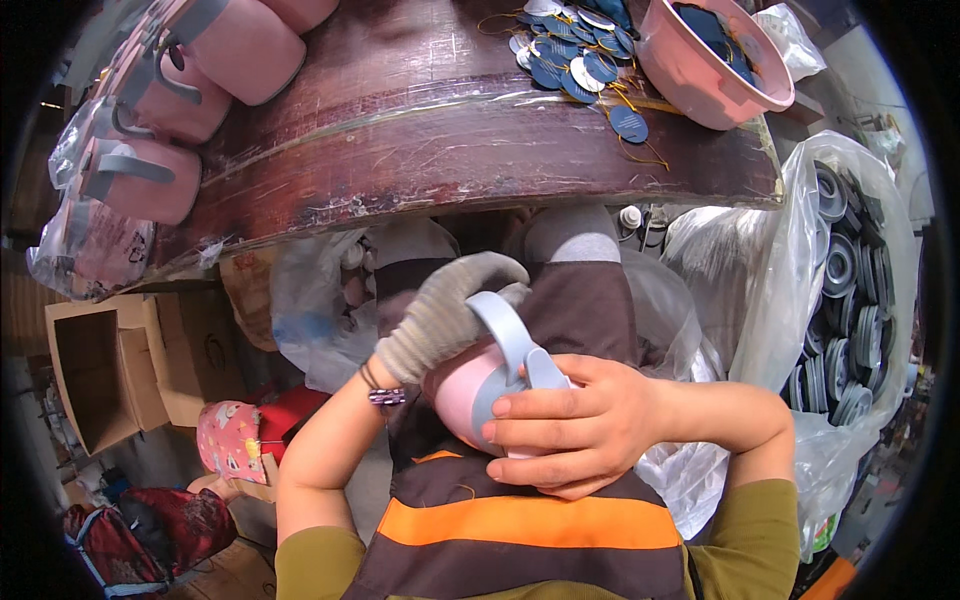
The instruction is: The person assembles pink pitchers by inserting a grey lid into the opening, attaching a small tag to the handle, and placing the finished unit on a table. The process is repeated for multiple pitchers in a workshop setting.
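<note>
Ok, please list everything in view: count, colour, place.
Table: one, reddish-brown, top
Jug: one, pink and grey, centre
Other jugs: at least four, pink and grey, table's left
Tags: many, mostly blue, on table
Basin: one, pink, table's right
Round parts: many, grey, far right
Plastic bags: several, clear, right and centre-left
Boxes: at least two, brown, left
Patterned item: one, pink, lower left
Bundle: one, dark red, lower left
Apron: one, brown and orange, lower centre
Left grip: one, grey glove, at jug handle
Right grip: one, bare, on jug
</note>
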A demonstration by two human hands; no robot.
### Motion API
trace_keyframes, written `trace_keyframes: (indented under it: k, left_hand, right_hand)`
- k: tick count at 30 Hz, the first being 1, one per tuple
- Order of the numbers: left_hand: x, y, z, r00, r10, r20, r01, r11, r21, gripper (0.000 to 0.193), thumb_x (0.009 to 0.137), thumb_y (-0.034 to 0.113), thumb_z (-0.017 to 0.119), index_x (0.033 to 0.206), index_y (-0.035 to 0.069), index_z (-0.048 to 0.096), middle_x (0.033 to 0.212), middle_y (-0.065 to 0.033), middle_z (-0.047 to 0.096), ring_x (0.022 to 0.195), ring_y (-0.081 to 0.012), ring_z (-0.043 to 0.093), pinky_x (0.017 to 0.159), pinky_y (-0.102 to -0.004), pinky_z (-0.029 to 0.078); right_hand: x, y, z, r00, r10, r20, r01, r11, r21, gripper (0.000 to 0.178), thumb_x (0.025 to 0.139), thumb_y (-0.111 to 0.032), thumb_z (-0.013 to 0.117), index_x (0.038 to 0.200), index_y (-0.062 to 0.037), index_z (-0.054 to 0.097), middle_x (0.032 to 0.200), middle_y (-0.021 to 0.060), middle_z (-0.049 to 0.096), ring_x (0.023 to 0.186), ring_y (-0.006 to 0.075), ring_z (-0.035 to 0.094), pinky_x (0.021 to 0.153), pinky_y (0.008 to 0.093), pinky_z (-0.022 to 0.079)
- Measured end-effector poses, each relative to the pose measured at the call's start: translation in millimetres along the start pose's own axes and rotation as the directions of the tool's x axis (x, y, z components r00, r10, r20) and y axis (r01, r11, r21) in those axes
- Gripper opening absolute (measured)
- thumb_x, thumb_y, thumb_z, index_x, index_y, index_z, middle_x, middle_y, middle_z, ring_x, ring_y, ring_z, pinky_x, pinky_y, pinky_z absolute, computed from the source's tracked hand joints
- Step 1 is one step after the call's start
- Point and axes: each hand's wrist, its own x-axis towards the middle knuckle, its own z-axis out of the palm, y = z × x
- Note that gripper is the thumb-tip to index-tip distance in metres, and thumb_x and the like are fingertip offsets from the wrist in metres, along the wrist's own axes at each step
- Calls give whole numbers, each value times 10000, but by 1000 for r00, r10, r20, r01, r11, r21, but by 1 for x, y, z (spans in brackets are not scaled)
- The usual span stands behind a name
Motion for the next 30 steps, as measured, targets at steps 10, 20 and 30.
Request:
trace_keyframes:
  k: [10, 20, 30]
  left_hand:
    - [-62, 69, 43, 815, -128, 565, 164, 986, -14, 440, 826, 277, 703, 1156, 17, 575, 793, -154, 656, 778, -321, 663, 699, -414, 507]
    - [-37, 58, 5, 987, 91, -135, -67, 983, 172, 426, 758, 273, 746, 1095, 60, 598, 892, -163, 664, 806, -344, 662, 695, -387, 526]
    - [-8, 15, -58, 919, -41, 392, 160, 948, -276, 369, 677, 272, 859, 877, 22, 676, 769, -13, 645, 754, -82, 577, 682, -278, 470]
  right_hand:
    - [-47, 49, -6, 330, 941, -74, -923, 338, 183, 565, 901, -402, 545, 1327, -34, 493, 1287, 202, 541, 1205, 357, 500, 1037, 406, 362]
    - [-41, 3, -49, 301, 949, 94, -920, 315, -233, 778, 808, -550, 653, 1417, -121, 430, 1018, 220, 659, 929, 381, 643, 783, 428, 499]
    - [-11, -18, -61, 889, 384, 251, -311, 906, -286, 628, 751, -598, 675, 1259, -234, 617, 1216, 90, 561, 1070, 261, 563, 936, 441, 409]
